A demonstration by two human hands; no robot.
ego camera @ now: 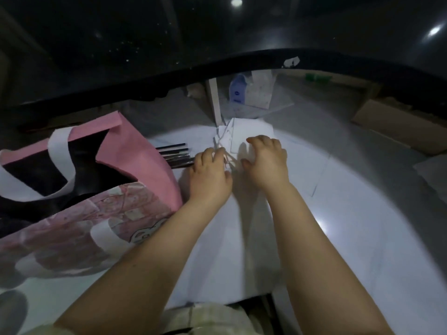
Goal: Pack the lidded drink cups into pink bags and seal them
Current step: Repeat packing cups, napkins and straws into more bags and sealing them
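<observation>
A pink bag [135, 153] with white handles stands open at the left of the white table [338, 238]; its inside is dark and I cannot see what it holds. To its right lies a loose pile of white sheets [244, 134]. My left hand [209, 175] is at the pile's near left edge, fingers curled and pinching a thin sheet. My right hand [266, 160] rests on the pile with its fingers bent down onto the paper. No lidded cup shows.
Several dark straws [176, 155] lie between the bag and my left hand. A blue-and-white carton [238, 89] and a white box stand behind the pile. Cardboard [399, 126] lies at the far right. A dark curved rail crosses the back.
</observation>
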